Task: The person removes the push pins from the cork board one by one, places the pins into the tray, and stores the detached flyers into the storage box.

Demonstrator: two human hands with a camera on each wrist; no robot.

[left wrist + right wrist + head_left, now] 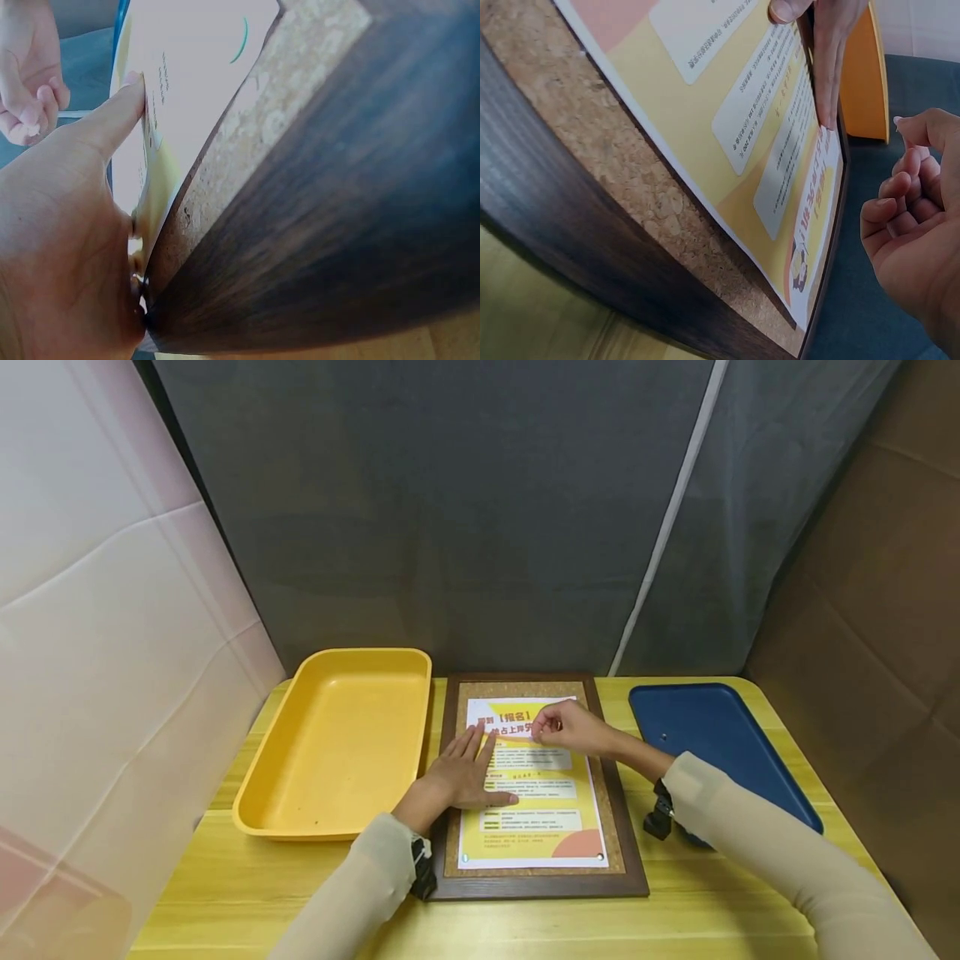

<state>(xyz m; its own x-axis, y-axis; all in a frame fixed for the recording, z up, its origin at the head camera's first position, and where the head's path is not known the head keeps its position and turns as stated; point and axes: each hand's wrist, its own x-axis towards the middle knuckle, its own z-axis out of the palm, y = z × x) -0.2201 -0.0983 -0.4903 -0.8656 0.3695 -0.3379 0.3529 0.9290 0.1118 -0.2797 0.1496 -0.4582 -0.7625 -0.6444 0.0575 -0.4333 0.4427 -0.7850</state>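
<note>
A yellow printed poster (pixel 525 852) lies on a cork board (pixel 613 839) with a dark wooden frame (pixel 540 888). Small clear push pins show at the poster's lower left corner (pixel 465 857) and lower right corner (pixel 599 857). My left hand (pixel 459 777) rests flat on the poster's left side, fingers spread and thumb pointing right. Over the poster's upper right part, my right hand (pixel 573 728) pinches a small pale push pin (pixel 32 130) between thumb and index finger; its other fingers are curled. The fingers mostly hide this pin.
To the left of the board stands a yellow tray (pixel 330 824) with a few dark specks inside. A dark blue tray (pixel 720 752) sits on the right, partly under my right forearm, with a small shiny piece (pixel 663 737) in it. A grey curtain (pixel 420 527) closes off the table's back.
</note>
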